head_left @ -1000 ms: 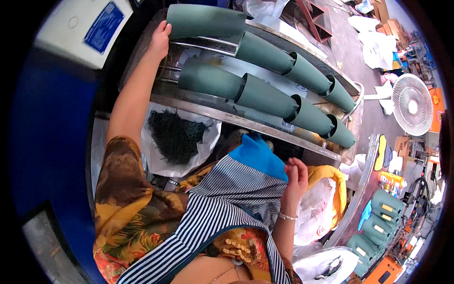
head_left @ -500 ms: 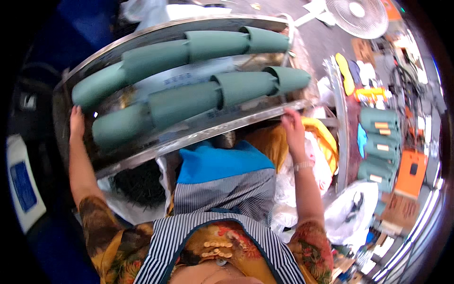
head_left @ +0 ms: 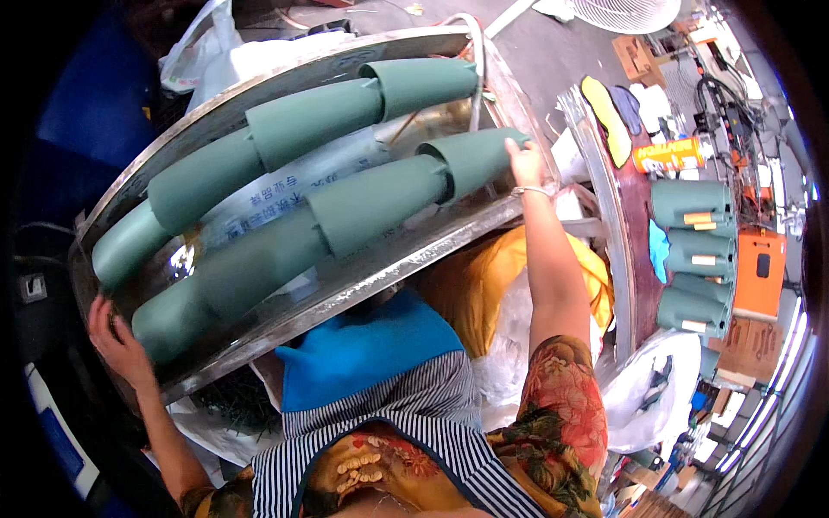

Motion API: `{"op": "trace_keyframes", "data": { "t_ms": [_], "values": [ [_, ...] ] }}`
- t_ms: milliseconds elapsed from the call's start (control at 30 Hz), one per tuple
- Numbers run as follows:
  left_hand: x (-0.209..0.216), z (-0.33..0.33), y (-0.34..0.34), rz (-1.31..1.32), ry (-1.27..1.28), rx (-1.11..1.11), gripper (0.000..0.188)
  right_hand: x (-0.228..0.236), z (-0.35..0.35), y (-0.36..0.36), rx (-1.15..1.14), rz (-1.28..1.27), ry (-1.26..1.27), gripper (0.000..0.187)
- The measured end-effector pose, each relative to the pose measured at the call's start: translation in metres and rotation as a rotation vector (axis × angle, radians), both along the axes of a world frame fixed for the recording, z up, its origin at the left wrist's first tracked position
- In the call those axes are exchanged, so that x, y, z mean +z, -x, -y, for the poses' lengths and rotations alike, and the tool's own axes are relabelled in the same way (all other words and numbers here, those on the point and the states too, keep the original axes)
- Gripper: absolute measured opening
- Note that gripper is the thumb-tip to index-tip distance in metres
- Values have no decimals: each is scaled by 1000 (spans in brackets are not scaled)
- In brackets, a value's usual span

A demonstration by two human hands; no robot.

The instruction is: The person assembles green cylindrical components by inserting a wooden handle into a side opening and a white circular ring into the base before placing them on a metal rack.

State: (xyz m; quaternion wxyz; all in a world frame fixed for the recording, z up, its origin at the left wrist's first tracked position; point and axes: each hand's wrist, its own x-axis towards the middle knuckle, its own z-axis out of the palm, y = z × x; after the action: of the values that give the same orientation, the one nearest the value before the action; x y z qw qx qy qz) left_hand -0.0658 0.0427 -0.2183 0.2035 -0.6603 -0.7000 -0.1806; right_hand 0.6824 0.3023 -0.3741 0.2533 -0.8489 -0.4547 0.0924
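1. Tubes point(head_left: 380, 203), green and tapered, lay end to end in two lines inside the metal tray point(head_left: 345, 295), each one overlapping or meeting its neighbour.
2. Left hand point(head_left: 123, 347) was at the tray's left end, fingers spread, clasping nothing that showed. Its fingertips came close to the end of the back row point(head_left: 205, 177); I could not tell whether they touched a tube or only the tray.
3. Right hand point(head_left: 527, 164) was at the other end, fingertips at the tip of the last tube point(head_left: 475, 160) in the front row point(head_left: 259, 259). Whether it pinched that tube or merely rested there, I could not tell.
4. A joint could have parted, I judged: a pull by the right hand might have drawn the last tube away from the next.
5. Jamming was the opposite risk: an uneven push from one end might have wedged one tube into another, or bowed the line sideways.
6. The front row lay near the close rim; a tube lifted at one end could have tipped over it, toward the blue cloth point(head_left: 371, 350) or the dark scraps point(head_left: 231, 404).
7. A hose point(head_left: 477, 73) curved beside the back row's right end, where a nudge could have snagged it.
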Motion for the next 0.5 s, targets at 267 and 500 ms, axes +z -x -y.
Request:
{"op": "trace_keyframes", "data": {
  "t_ms": [267,500],
  "values": [
    [-3,-79,-279,29,322,-694,52,15,-9,41,-39,-71,-101,72],
    [-76,-82,-266,-66,551,-497,95,21,18,90,70,-612,-291,45]
  ]
}}
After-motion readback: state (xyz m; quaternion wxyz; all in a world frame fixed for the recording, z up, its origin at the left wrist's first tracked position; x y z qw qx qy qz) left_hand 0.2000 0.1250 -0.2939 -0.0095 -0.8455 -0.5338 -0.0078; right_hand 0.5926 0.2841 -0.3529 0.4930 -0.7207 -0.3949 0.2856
